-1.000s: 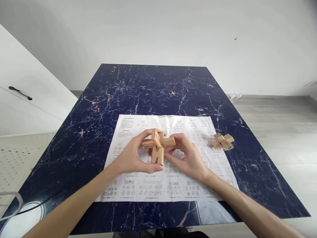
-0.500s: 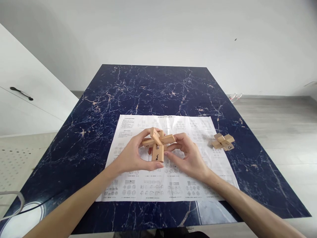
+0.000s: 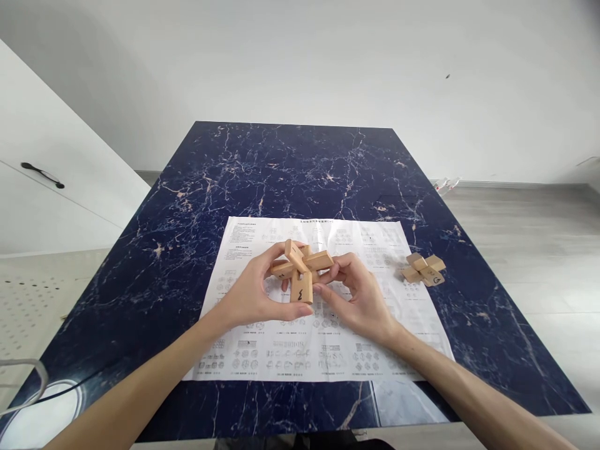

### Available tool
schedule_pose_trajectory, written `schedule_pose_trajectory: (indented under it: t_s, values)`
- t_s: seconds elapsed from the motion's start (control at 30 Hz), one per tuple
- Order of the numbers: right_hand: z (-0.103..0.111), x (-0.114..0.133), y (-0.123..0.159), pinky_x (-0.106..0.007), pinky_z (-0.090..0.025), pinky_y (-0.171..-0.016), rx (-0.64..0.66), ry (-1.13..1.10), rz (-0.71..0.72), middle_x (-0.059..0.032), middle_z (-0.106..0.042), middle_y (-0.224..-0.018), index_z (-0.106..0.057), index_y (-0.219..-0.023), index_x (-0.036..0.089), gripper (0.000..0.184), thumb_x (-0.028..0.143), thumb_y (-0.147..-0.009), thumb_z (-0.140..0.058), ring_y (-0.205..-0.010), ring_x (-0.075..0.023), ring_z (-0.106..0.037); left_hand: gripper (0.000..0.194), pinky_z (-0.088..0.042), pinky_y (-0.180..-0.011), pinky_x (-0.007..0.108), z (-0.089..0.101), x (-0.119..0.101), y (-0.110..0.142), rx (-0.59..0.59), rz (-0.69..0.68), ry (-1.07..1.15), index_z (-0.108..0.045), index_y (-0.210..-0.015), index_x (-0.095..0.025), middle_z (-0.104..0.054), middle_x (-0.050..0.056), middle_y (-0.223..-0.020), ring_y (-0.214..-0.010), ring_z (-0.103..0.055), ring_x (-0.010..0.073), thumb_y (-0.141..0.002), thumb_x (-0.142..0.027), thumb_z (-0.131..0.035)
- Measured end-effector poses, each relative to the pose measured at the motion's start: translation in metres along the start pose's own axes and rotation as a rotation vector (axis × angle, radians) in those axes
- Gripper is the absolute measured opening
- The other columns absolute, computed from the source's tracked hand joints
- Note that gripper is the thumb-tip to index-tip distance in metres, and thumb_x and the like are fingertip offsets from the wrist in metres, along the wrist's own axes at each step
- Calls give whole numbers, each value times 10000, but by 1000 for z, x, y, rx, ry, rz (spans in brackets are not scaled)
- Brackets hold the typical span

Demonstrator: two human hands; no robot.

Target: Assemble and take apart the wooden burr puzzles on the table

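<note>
A wooden burr puzzle (image 3: pixel 301 286) of interlocking pale bars with handwritten marks is held above a printed sheet. My left hand (image 3: pixel 257 287) is closed around it from the left, thumb under the front bar and fingers behind. On the other side, my right hand (image 3: pixel 357 292) pinches the puzzle's right part with thumb and fingers; the exact contact is partly hidden. Beneath both hands lies the white instruction sheet (image 3: pixel 375 350), covered in small diagrams and text.
A second wooden burr puzzle (image 3: pixel 424 270) rests at the sheet's right edge. The dark blue marble-patterned table (image 3: pixel 290 169) extends toward a wall. A white cabinet (image 3: pixel 56 150) stands at left, and a round white object (image 3: pixel 44 409) sits at the lower left corner.
The held puzzle has tilted and turned slightly, its right bar now angling upward and its front bar end rising a little. Both hands keep their hold, nearly in place.
</note>
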State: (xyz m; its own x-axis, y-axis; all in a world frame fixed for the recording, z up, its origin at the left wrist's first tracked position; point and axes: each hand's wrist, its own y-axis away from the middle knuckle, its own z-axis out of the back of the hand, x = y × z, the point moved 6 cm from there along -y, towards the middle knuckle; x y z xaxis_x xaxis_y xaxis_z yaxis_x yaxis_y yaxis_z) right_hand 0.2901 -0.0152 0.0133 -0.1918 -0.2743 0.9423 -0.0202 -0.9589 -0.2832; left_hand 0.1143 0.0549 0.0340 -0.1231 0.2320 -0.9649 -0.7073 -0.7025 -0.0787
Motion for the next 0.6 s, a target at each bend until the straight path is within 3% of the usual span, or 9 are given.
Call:
schedule_pose_trajectory:
  t_s: [0.23, 0.33, 0.47, 0.6]
  values:
    - [3, 3, 0, -382, -612, -818, -64, 28, 23, -28, -711, -1003, -473, -948, 280, 291, 233, -983, -759, -960, -228, -756, 793, -642, -978, 515, 0, -3, 1, -43, -23, 13, -592, -1397, -280, -699, 94, -1307, -1045, -739, 295, -714, -439, -963]
    - [4, 1, -1, -417, -611, -888, -64, 4, 10, -23, -707, -948, -477, -961, 286, 289, 239, -985, -761, -1046, -253, -749, 845, -649, -935, 493, 1, 0, 0, -63, -13, 21, -568, -1435, -286, -676, 98, -1328, -976, -733, 265, -705, -443, -963]
    - [6, -2, -2, -465, -624, -940, -63, -45, -14, -15, -719, -920, -476, -980, 287, 296, 238, -982, -768, -1064, -265, -770, 861, -646, -940, 503, 3, 4, 0, -72, 10, 12, -554, -1443, -285, -654, 111, -1363, -987, -734, 272, -703, -458, -959]
    - [8, -3, -1, -461, -655, -901, -80, -90, -37, -50, -738, -1108, -475, -985, 278, 293, 268, -994, -768, -1020, -253, -798, 849, -638, -987, 508, 6, 6, 0, -73, 6, 16, -561, -1449, -294, -629, 125, -1438, -1146, -721, 328, -716, -462, -957]
